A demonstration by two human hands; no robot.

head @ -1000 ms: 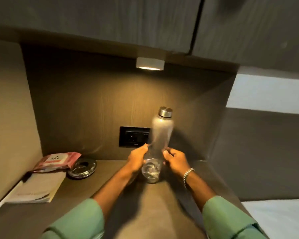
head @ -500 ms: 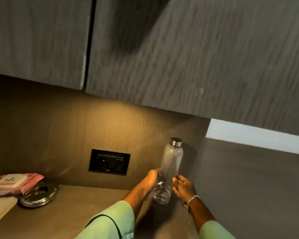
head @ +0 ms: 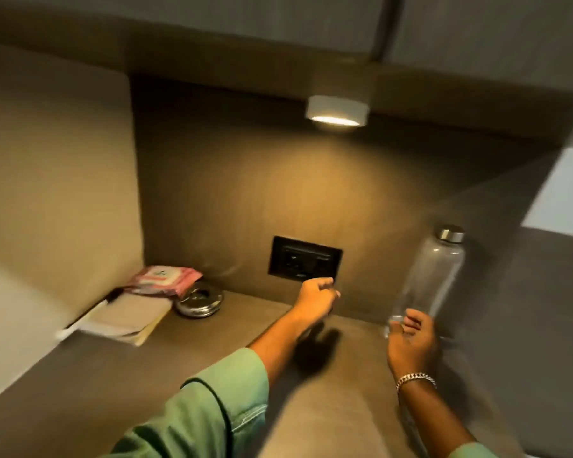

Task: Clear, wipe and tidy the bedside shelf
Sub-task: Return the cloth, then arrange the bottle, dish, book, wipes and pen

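Since the earlier frame both hands have let go of the tall clear plastic bottle with the brushed-steel cap point(head: 435, 279), which now stands upright at the back right corner of the matte brown wooden shelf point(head: 232, 328), w/ the right hand point(head: 411, 338) loosely curled just in front of its base, holding nothing, and the left hand point(head: 316, 297) empty too, half-curled, over by the black wall socket point(head: 305, 263). Next, prob. clear the left side: lift the soft pink wipes pack point(head: 164, 280) first, then the shiny round steel tin point(head: 199, 302) and the flat pale notebook point(head: 126, 320) w/ a pen tucked alongside. Bottle is light, near empty, tips easily, so wipe round it gently.
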